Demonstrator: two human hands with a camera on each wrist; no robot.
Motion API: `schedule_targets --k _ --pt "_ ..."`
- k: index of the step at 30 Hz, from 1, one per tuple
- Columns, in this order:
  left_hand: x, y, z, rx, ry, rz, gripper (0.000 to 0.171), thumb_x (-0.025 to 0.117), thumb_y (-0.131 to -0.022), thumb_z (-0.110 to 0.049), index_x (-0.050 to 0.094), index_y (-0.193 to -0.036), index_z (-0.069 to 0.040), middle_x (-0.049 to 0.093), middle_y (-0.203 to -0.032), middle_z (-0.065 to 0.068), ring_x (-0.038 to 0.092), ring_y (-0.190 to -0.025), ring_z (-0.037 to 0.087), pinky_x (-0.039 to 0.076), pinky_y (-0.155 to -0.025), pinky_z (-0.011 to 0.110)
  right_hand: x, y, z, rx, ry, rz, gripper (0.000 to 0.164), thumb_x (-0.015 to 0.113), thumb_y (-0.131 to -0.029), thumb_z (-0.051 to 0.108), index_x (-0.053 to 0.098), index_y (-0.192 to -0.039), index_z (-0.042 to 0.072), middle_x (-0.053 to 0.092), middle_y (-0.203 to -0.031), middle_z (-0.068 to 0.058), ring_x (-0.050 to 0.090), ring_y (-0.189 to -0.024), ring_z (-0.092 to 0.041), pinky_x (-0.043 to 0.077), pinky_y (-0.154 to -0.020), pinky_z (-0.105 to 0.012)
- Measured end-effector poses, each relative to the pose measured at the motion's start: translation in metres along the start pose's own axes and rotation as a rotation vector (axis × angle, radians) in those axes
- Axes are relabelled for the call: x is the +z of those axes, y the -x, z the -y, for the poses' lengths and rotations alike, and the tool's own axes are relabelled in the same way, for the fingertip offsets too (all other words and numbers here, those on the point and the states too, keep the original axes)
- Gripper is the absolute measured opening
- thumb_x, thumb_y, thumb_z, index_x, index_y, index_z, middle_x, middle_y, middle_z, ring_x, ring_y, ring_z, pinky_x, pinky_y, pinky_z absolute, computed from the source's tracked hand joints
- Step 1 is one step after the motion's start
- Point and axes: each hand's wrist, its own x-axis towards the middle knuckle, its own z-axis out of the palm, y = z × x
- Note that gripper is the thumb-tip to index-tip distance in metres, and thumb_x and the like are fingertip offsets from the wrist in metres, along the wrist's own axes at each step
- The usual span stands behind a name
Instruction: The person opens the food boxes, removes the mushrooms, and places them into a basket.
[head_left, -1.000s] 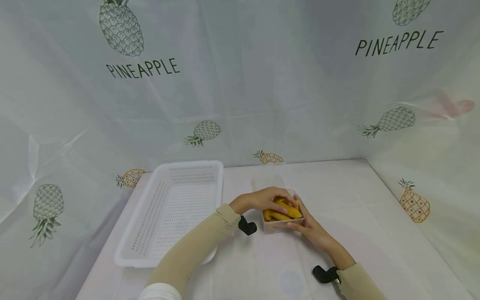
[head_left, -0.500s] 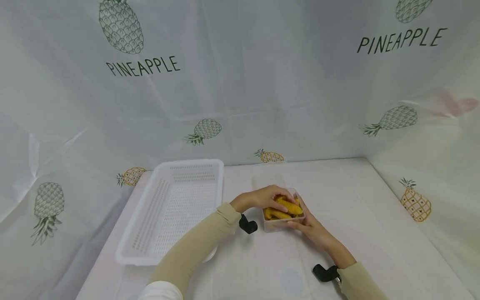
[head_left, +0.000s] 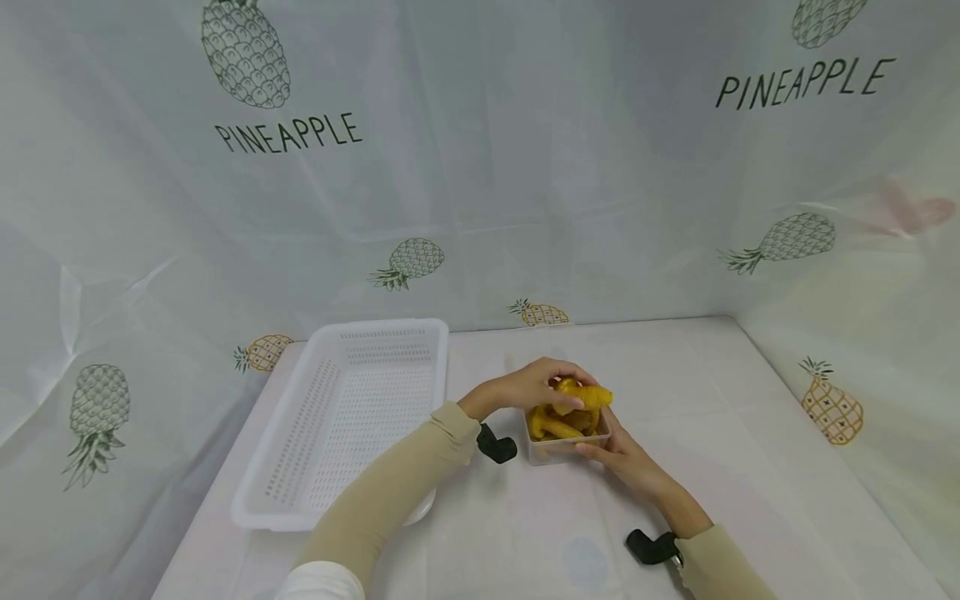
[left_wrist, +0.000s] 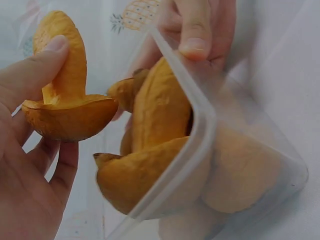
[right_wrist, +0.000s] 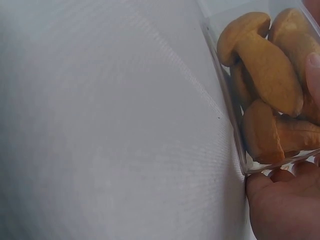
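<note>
Pinching a mushroom [left_wrist: 71, 95], the left hand [head_left: 531, 386] is beside a tub [head_left: 552, 452] the right hand [head_left: 624, 458] grips. Left of both, a sleeve [head_left: 397, 479] partly hides a basket [head_left: 281, 523].

On the desk [head_left: 675, 375], the basket [head_left: 277, 523] sits at nine o'clock from the box [head_left: 551, 455]; mushrooms [head_left: 555, 428] lie inside, another mushroom [left_wrist: 75, 80] in the left grip [head_left: 528, 387].

Forward-down head view, close wrist views, clear box [head_left: 553, 452] in all.
</note>
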Motion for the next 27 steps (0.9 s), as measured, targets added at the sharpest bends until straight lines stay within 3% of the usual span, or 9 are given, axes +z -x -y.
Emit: schedule_targets --k 2,6,12,20,27 --pt "-0.004 0.002 -0.004 -0.015 0.016 -0.023 0.036 0.067 -0.097 -0.012 0.062 -0.132 -0.005 0.063 -0.13 0.004 0.056 -0.107 0.004 0.048 -0.092 0.022 0.0 -0.001 0.001 0.0 0.003 -0.002 0.092 0.058 -0.101 0.007 -0.006 -0.159 0.04 -0.012 -0.165 -0.005 0.003 -0.148 -0.033 0.021 -0.119 -0.039" --pt "-0.013 0.008 -0.012 -0.033 0.067 -0.071 0.037 0.066 -0.098 -0.012 0.06 -0.134 -0.005 0.063 -0.129 0.002 0.057 -0.105 0.007 0.049 -0.088 0.022 -0.001 -0.001 0.001 0.017 0.023 -0.017 0.095 0.058 -0.101 0.008 -0.012 -0.157 0.04 -0.022 -0.163 -0.005 -0.012 -0.148 -0.038 0.001 -0.112 -0.069" --pt "-0.029 0.021 -0.021 -0.05 0.136 -0.111 0.038 0.064 -0.099 -0.011 0.058 -0.136 -0.003 0.063 -0.128 0.003 0.059 -0.102 0.012 0.053 -0.084 0.026 0.0 -0.001 -0.001 0.054 0.054 -0.046 0.095 0.06 -0.101 0.011 -0.013 -0.159 0.028 -0.022 -0.163 -0.012 -0.015 -0.146 -0.044 0.006 -0.11 -0.07" --pt "-0.055 0.051 -0.03 -0.119 0.225 -0.177 0.041 0.064 -0.099 -0.009 0.055 -0.138 -0.002 0.062 -0.125 0.01 0.063 -0.103 0.019 0.056 -0.086 0.031 0.001 -0.002 -0.002 0.049 0.067 -0.054 0.095 0.061 -0.101 0.01 -0.011 -0.16 0.028 -0.019 -0.164 -0.013 -0.02 -0.146 -0.039 0.0 -0.11 -0.071" --pt "-0.076 0.08 -0.034 -0.159 0.242 -0.252 0.04 0.065 -0.098 -0.009 0.057 -0.137 -0.003 0.061 -0.125 0.011 0.062 -0.103 0.022 0.056 -0.086 0.034 0.002 -0.002 -0.003 0.039 0.08 -0.057 0.095 0.062 -0.1 0.009 -0.01 -0.16 0.023 -0.018 -0.164 -0.015 -0.02 -0.145 -0.041 0.006 -0.11 -0.07"
